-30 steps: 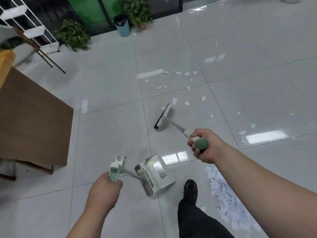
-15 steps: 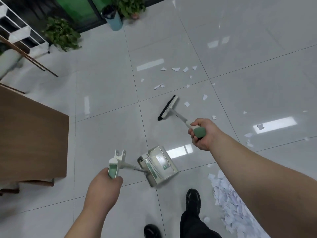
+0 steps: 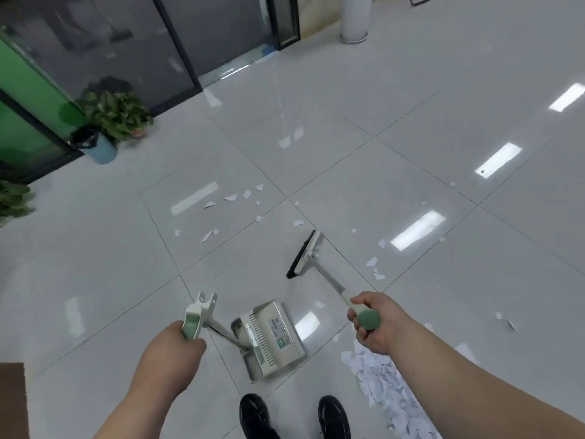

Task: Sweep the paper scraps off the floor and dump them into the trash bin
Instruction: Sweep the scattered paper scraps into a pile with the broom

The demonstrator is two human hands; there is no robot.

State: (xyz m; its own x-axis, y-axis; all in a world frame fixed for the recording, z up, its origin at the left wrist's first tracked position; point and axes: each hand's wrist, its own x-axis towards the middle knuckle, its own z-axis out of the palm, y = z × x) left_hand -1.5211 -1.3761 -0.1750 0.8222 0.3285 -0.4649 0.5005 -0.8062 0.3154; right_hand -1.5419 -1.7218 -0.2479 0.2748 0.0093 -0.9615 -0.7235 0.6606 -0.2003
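Where paper scraps (image 3: 384, 384) lie — glossy white tiles (image 3: 348, 99), glass doors (image 3: 221, 33).

View: one wide-angle camera worn on the person's head.
Facing: forward and steeply down onto the tiled floor (image 3: 411, 99).
Nearness: close to the left hand (image 3: 172, 350) and right hand (image 3: 376, 324); both forearms enter from the near edge.
Near edge: two black shoes (image 3: 256, 413), directly below the lens.
Frame centre: dustpan (image 3: 272, 337) and broom (image 3: 305, 253).
Far edge: glass doors (image 3: 110, 42) at far left, white pillar (image 3: 354, 17) at far right of centre.
Left side: trash bin (image 3: 95, 147).
Distortion: tile joints splay outward.
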